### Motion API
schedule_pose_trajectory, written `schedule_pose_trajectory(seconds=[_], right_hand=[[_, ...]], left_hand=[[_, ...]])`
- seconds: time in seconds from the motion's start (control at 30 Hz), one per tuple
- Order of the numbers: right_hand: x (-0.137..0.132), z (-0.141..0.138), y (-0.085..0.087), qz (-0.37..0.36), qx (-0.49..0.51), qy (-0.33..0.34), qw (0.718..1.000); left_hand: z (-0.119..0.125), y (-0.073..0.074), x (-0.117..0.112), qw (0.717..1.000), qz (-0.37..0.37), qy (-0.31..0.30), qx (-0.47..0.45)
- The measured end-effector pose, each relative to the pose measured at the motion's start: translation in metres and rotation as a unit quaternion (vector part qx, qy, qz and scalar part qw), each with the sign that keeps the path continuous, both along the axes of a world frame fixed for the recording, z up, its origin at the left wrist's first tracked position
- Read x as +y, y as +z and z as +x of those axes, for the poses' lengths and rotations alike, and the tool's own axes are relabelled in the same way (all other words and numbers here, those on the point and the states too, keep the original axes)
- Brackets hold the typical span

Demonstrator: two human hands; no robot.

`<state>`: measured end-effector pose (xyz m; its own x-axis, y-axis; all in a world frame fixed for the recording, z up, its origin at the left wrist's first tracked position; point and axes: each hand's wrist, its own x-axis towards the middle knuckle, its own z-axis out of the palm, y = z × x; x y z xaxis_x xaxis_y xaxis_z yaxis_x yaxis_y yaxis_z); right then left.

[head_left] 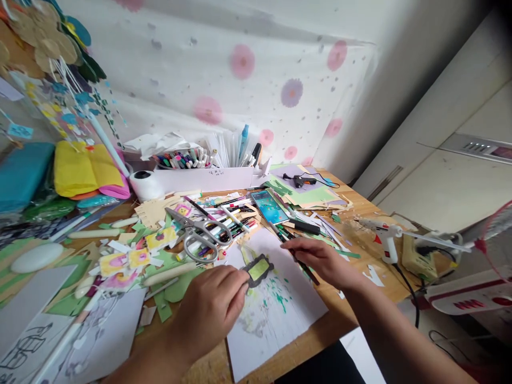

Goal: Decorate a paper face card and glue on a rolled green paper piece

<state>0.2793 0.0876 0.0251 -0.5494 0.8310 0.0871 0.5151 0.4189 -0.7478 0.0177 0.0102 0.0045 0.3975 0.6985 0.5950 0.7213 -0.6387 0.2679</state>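
My left hand (218, 304) pinches a small paper cutout (259, 270) with a dark scalloped border and a yellow-green centre. The cutout is over a white sheet (276, 330) marked with green and yellow-green dabs and grey smudges. At the sheet's upper right edge, my right hand (318, 260) is closed around a slim dark pen (309, 273); its fingers partly hide the pen. Just beyond the hands are a phone (269, 207) with a lit screen and a black-handled tool (304, 226). Grey-handled scissors (200, 234) lie to the left on loose markers.
Paper scraps and yellow painted pieces (160, 238) cover the left side. A white box (204, 180) with markers stands at the back. A white glue gun (387, 237) with a cord is at right; a black glue gun (300, 180) lies behind. A thread spool (146, 185) stands back left.
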Motion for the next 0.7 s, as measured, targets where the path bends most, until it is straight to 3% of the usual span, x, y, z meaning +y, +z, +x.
schedule_pose_trajectory(seconds=[0.07, 0.17, 0.2, 0.3, 0.5, 0.7], right_hand=[[-0.006, 0.013, 0.005, -0.036, 0.029, 0.006, 0.999], [-0.013, 0.023, 0.003, -0.029, -0.034, -0.018, 0.999], [-0.013, 0.024, 0.001, -0.007, -0.073, -0.029, 0.997], [-0.01, 0.022, -0.006, 0.067, -0.184, -0.039, 0.98], [0.007, 0.01, -0.007, 0.129, -0.308, -0.017, 0.943], [0.025, -0.006, 0.006, 0.165, -0.276, 0.008, 0.947]], left_hand=[[-0.003, 0.003, 0.001, 1.0, 0.01, 0.006, -0.014], [0.009, -0.002, -0.005, 0.999, 0.026, -0.028, -0.008], [0.015, -0.007, -0.007, 0.999, 0.028, -0.04, -0.006], [0.037, -0.028, -0.01, 0.985, 0.143, -0.095, -0.02], [0.061, -0.058, -0.007, 0.959, 0.271, -0.075, -0.043], [0.068, -0.066, -0.013, 0.972, 0.221, -0.072, -0.037]])
